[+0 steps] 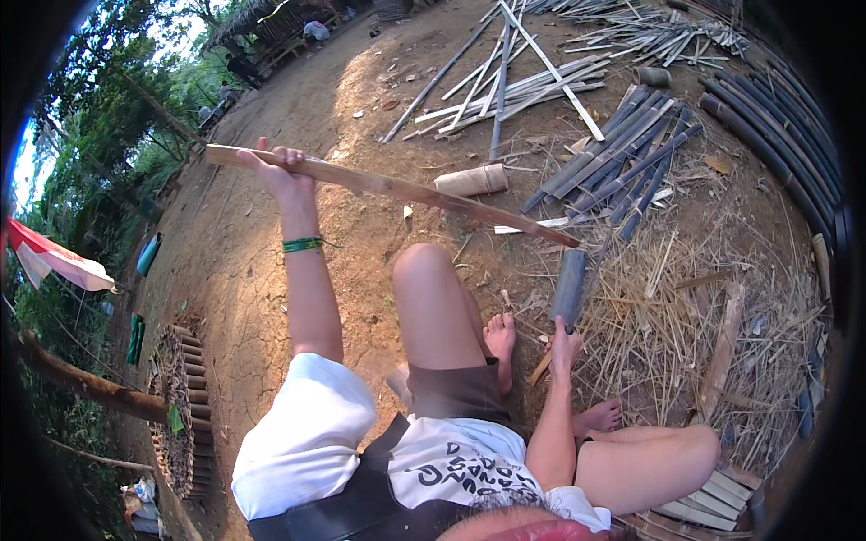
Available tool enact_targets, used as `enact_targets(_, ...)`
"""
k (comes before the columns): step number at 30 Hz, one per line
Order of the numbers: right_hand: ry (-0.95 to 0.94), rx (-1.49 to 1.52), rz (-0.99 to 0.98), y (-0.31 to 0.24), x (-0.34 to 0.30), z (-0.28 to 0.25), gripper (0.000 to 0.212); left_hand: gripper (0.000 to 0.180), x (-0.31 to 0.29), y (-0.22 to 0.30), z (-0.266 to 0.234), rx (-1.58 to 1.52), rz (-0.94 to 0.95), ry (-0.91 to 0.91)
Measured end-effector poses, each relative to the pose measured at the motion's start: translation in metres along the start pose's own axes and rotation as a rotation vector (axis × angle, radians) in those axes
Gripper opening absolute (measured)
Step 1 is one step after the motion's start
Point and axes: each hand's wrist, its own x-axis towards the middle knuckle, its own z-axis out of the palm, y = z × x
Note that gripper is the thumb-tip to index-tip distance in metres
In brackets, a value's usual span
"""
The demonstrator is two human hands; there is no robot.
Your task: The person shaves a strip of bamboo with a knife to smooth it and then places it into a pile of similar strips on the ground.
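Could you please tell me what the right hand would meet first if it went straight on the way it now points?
Past the grey piece in the right hand, probably the right end of the wooden plank, though depth is unclear and it might pass above or below.

One held plank (pixel 392 187), one held cylinder (pixel 568 284) and two bare feet (pixel 500 339) show.

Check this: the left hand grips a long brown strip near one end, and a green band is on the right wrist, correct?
Not quite: the head view shows the green band on the left wrist. The left hand does grip the long brown strip near one end.
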Motion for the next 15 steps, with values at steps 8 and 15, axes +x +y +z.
enact_targets(8,0.054,-0.013,-0.006,-0.002,0.008,-0.001,0.049,0.061,0.037,0.072,0.055,0.017,0.227,-0.105)
enact_targets(15,0.052,0.019,-0.148,-0.022,0.007,0.004,0.035,0.069,-0.006,0.072,0.092,0.088,0.222,-0.4)
